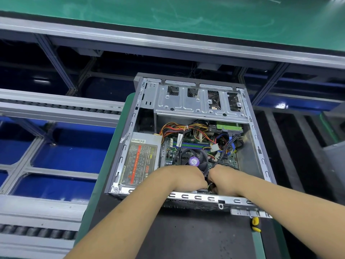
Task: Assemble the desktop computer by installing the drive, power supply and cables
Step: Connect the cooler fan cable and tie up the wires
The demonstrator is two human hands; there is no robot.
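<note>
Working deep at the near edge of the open case (259, 139), the left hand (188, 179) and right hand (223, 179) meet just in front of the CPU fan (194, 159), fingers curled down out of sight. Whether either is pinching the black cable (224, 152) that runs down toward them cannot be told.

The power supply (140, 159) sits in the case's near-left corner. The drive (226, 127) lies under the bay bracket (196, 101) at the far side, with a connector at its edge.

Risks, as judged:
- A connector pressed blind may go in skewed, since the wrists block the view.
- Loose yellow and red wiring (179, 127) lies close above the fan and could foul its blades if left unrouted.
- Forearms crossing the near metal rim (196, 197) may scrape.
</note>
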